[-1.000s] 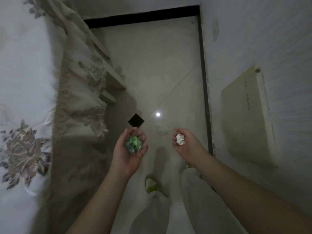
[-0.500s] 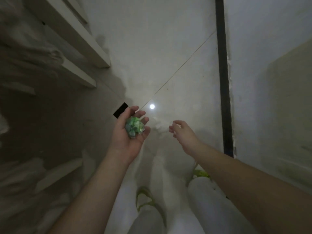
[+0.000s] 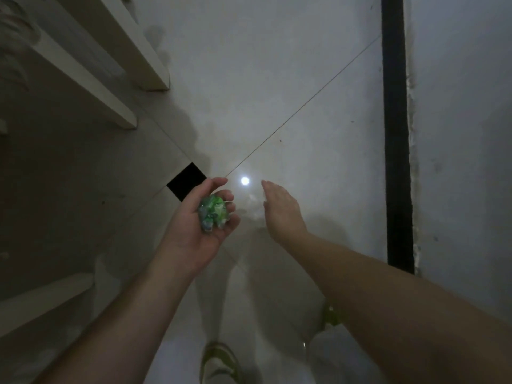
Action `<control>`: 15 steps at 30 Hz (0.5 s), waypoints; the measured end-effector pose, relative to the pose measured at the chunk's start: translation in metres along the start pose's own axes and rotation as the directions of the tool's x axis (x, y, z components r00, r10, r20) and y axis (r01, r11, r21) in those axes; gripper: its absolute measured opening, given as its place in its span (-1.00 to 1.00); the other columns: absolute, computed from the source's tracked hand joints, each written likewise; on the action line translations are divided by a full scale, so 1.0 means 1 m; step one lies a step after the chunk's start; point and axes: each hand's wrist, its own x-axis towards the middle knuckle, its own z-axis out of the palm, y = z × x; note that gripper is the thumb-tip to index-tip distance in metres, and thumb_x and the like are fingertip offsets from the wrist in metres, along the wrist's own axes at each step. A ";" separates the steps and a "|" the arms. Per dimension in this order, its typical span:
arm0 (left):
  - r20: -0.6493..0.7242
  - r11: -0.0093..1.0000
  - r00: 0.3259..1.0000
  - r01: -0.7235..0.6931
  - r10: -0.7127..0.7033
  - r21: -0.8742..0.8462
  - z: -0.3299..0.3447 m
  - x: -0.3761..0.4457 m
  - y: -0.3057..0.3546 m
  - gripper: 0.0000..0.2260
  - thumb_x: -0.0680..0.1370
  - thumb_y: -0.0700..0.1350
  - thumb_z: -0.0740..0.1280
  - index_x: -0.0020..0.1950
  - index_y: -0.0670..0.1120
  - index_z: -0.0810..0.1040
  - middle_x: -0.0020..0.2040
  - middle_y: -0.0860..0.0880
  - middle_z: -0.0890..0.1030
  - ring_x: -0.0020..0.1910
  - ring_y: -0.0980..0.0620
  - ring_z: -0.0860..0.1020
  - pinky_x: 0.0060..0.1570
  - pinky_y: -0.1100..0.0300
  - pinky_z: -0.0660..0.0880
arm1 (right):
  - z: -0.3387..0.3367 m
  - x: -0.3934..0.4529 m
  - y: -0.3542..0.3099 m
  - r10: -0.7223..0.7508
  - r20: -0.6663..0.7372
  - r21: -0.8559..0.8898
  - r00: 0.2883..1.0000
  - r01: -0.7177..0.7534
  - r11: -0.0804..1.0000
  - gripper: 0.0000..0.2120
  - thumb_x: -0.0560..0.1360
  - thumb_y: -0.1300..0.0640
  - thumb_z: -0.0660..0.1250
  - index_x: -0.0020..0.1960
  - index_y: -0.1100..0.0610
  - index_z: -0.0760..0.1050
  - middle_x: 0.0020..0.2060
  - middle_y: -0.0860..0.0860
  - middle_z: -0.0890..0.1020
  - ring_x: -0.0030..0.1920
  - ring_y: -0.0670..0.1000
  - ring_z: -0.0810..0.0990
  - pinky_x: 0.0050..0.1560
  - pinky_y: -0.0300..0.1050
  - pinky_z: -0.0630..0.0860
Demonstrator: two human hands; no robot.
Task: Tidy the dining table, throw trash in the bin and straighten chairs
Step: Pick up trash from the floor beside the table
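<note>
At nine o'clock I see pale chair legs [image 3: 122, 79] over the tiled floor [image 3: 277, 79]. My left hand [image 3: 199, 228] cups a crumpled green wrapper [image 3: 213, 213], fingers curled round it. At about one o'clock from it my right hand [image 3: 282, 214] shows its back; I cannot tell whether it holds anything. No bin is in view, so the trash isn't yet binned, and chairs probably remain.

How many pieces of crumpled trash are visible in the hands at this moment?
1. A green crumpled wrapper lies in the cupped left hand. The right hand shows only its back, fingers extended, so anything under its palm would be hidden.
</note>
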 end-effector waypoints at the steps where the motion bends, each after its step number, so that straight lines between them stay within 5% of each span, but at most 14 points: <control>1: 0.010 1.000 1.000 0.005 -0.005 0.015 -0.003 0.005 -0.001 -0.83 0.43 0.00 0.32 -0.08 -0.06 0.54 -0.29 -0.01 0.52 -0.35 0.08 0.49 -0.37 0.24 0.47 | 0.006 0.002 0.001 -0.047 0.010 -0.056 0.999 0.048 0.997 -0.47 0.60 0.22 0.09 0.52 0.02 0.06 0.50 0.04 0.21 0.49 0.07 0.12 0.46 0.03 0.07; 4: 0.056 0.998 0.998 0.015 -0.019 0.058 -0.009 0.019 0.007 -0.83 0.43 0.00 0.32 -0.08 -0.07 0.55 -0.27 -0.01 0.53 -0.34 0.07 0.49 -0.37 0.23 0.48 | 0.026 0.006 0.002 -0.173 0.085 -0.228 0.981 0.188 0.955 -0.30 0.52 0.33 0.15 0.53 -0.04 -0.06 0.54 0.02 0.07 0.52 0.11 -0.01 0.49 0.14 -0.01; 9: 0.164 0.996 0.986 -0.054 0.043 0.068 -0.027 0.033 0.035 -0.68 0.20 0.02 0.53 -0.13 -0.05 0.60 -0.25 -0.01 0.54 -0.33 0.07 0.50 -0.39 0.25 0.46 | 0.054 0.006 0.019 -0.240 0.213 -0.309 0.947 0.298 0.903 -0.40 0.54 0.23 -0.01 0.54 0.03 -0.07 0.55 0.02 0.00 0.53 0.15 -0.08 0.47 0.20 -0.12; 15: 0.193 0.997 0.981 -0.038 0.026 0.061 -0.031 0.038 0.033 -0.71 0.23 0.02 0.50 -0.12 -0.05 0.59 -0.26 0.00 0.52 -0.33 0.07 0.48 -0.40 0.24 0.45 | 0.071 0.003 0.042 -0.112 0.320 -0.415 0.941 0.246 0.876 -0.34 0.58 -0.22 -0.03 0.53 -0.03 -0.25 0.53 -0.08 -0.23 0.52 0.04 -0.24 0.34 0.48 -0.22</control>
